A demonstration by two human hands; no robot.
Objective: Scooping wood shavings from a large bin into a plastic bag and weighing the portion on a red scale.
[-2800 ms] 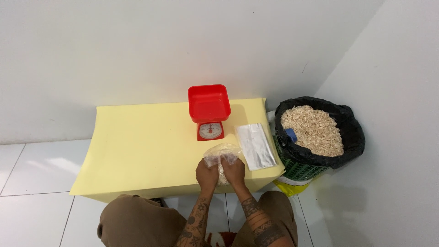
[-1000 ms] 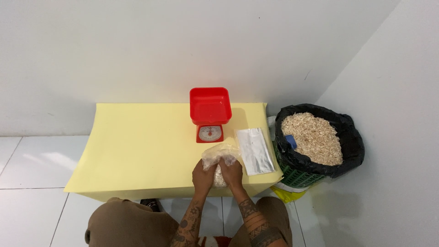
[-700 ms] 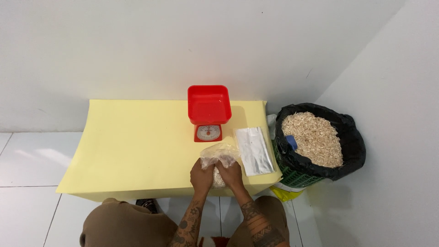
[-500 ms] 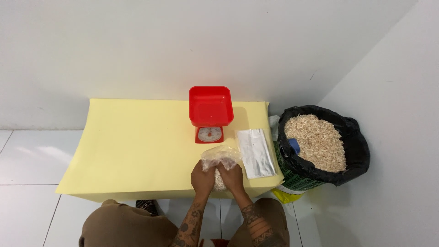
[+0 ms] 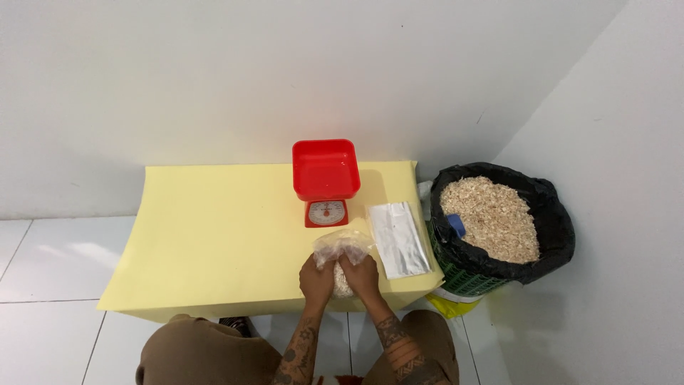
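Two bare hands meet at the near edge of a yellow table (image 5: pixel 214 242), seen from above by a head-worn camera. We see the left hand (image 5: pixel 316 279) and the right hand (image 5: pixel 362 275) pressed side by side, each grip closed around the same clear plastic bag (image 5: pixel 342 248). The bag rests on the table between the two palms; its lower part, filled with pale shavings, sits inside the closed fingers, while its crumpled open top rises just beyond the knuckles, toward the far side of the table. Both forearms carry tattoos and reach in from the bottom of the view, above knees in brown fabric.

Just behind the bag stands a red kitchen scale (image 5: pixel 325 180) with a square tray on top and a round dial facing us. To the right of the hands, near but not touching, lies a flat stack of silvery pouches (image 5: pixel 399 238). Beside the table's right end sits a green crate lined with a black bag (image 5: pixel 556 224), heaped with light wood shavings (image 5: pixel 491 217); a small blue scoop (image 5: pixel 456 226) pokes out at its left edge.
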